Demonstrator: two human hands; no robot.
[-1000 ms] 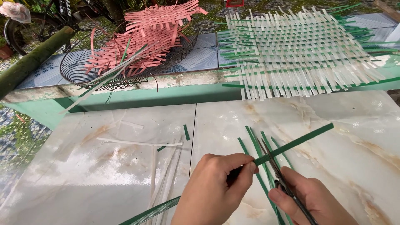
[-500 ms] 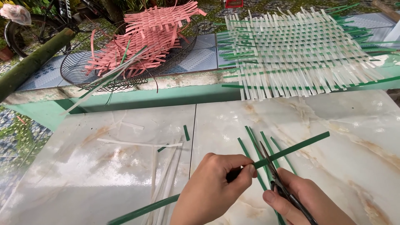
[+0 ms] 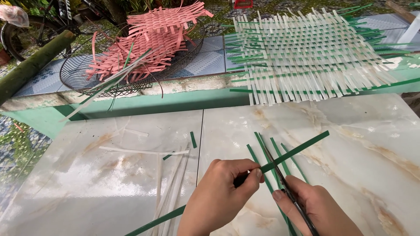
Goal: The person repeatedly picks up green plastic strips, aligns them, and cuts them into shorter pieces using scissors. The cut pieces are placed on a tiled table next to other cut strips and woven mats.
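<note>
Our left hand (image 3: 218, 196) pinches the long green strip (image 3: 297, 150) taut above the desk (image 3: 350, 144); our right hand (image 3: 319, 209) grips scissors (image 3: 284, 185), blades meeting the strip, cut green strips (image 3: 262, 144) lying beneath

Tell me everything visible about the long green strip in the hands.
The green strip is long, narrow, flat and dark green, like plastic or dyed split cane. It runs diagonally over the marble table, upper right to lower left. The left hand pinches it mid-length; scissors in the right hand meet it there.
</note>
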